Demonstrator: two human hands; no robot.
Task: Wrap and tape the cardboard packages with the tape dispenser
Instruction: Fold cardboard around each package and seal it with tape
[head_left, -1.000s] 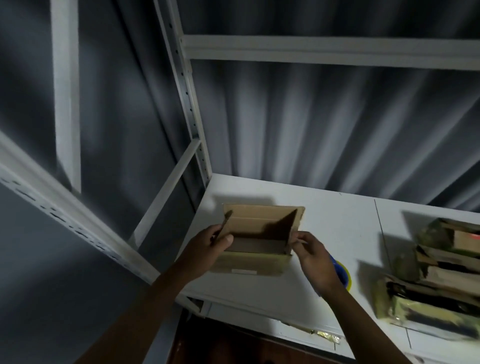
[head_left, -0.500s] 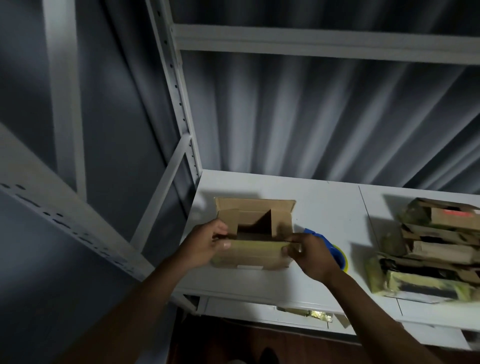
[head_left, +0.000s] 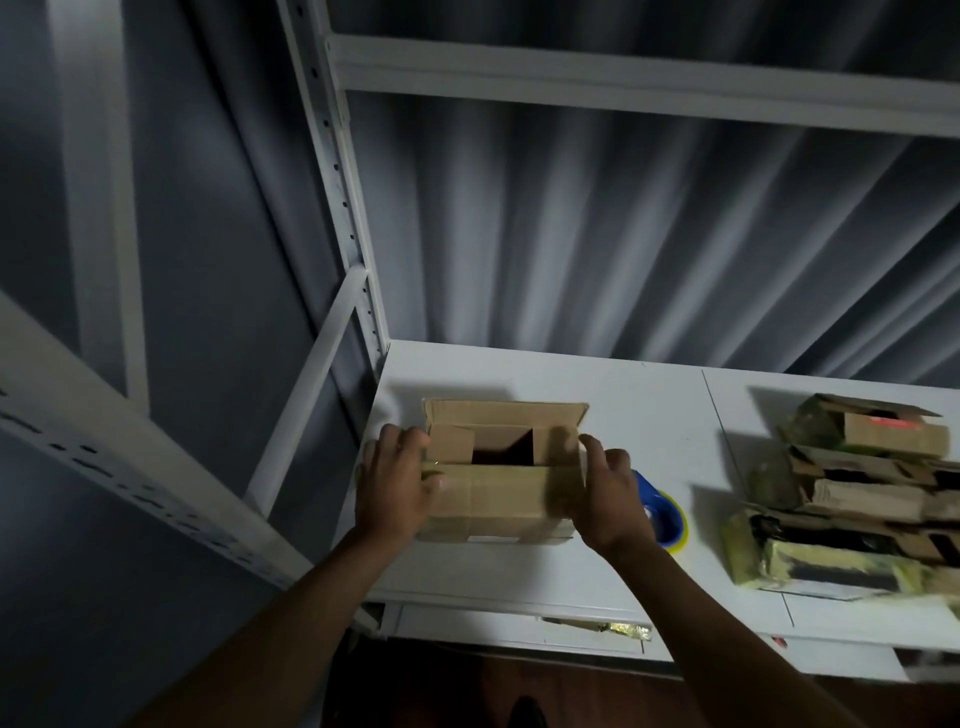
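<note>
A: Start close in. What are the hands doing?

B: Both are on the cardboard box (head_left: 501, 486) at the front of the white table (head_left: 649, 415). The left hand (head_left: 397, 480) wraps its left end, thumb pressed on the front flap, so that grip is closed on the box. The right hand (head_left: 608, 493) cups the right end with fingers curled round the corner, gripping it too.

A: Is the box closed?

B: Not yet, I'd say. The front flap and the two small side flaps are folded in, but a dark gap shows in the middle and the back flap stands up. No tape is visible across the top.

A: And the tape dispenser?

B: The blue tape dispenser (head_left: 662, 514) with its yellowish roll lies on the table just beside the right hand, partly hidden behind it. Neither hand holds it.

A: Anything farther off?

B: To the right, well apart, a pile of packages (head_left: 857, 499), some wrapped in yellowish tape, some with flaps open. Behind the table hangs a grey curtain (head_left: 597, 234), with a white rack (head_left: 343, 208) on the left.

A: So where does the job stand?

B: Early on this box, by my reading: last flap down, then taping.
</note>
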